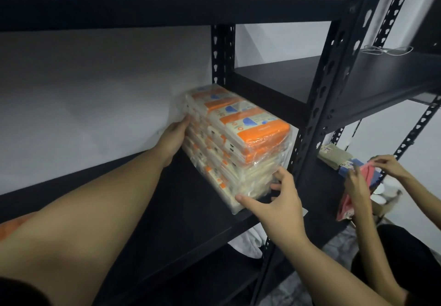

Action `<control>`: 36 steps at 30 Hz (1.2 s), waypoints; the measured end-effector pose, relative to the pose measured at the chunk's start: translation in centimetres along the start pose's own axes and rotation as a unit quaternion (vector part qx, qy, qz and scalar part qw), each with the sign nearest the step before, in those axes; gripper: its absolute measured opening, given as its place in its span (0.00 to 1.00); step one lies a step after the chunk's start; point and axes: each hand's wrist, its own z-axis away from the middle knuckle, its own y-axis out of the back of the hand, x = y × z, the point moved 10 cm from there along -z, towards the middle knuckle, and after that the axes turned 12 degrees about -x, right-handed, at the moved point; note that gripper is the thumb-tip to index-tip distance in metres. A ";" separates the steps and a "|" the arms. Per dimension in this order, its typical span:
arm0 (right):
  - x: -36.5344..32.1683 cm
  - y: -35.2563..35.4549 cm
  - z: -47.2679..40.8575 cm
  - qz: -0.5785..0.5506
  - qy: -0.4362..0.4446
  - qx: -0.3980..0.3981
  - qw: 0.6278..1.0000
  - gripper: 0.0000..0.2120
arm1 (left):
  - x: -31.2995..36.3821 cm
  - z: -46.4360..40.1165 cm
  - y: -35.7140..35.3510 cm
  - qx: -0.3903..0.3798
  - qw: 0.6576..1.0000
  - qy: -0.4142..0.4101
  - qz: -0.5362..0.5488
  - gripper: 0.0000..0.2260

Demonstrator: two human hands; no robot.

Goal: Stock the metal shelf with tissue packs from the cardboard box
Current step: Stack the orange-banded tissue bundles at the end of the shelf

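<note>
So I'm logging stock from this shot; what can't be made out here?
Head view:
- Print on the plastic-wrapped orange and cream tissue bundle: blurred.
- Cardboard box: out of frame.
- Bundle's back end: hidden by the bundle itself.
- Left hand fingertips: behind the bundle.
- Right hand covers its lower corner.

No readable text anywhere. Printing on the tissue packs [238, 138], under clear wrap: orange bands, a blue shape and a small orange ring on cream, with what may be lettering on the top pack, too blurred to make out. Small dark marks along the pack sides, also illegible. A printed patch on the beige bundle [334, 155] on the neighbouring shelf, too small to read. No numbers, labels or signs legible on the shelf posts [319, 115].
</note>
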 end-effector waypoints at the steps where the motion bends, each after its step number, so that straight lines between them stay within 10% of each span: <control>1: 0.1 0.0 -0.1 -0.006 0.002 0.002 1.000 0.46 | -0.2 0.0 0.1 -0.005 1.000 0.002 0.002 0.28; 22: -0.1 -0.7 -0.7 -0.056 0.028 -0.036 0.997 0.22 | -0.6 1.4 -0.1 -0.033 0.999 -0.002 0.031 0.36; 36: -0.6 -1.4 0.0 -0.043 0.023 -0.079 0.996 0.29 | 0.6 2.0 -0.1 -0.015 0.995 0.009 0.103 0.26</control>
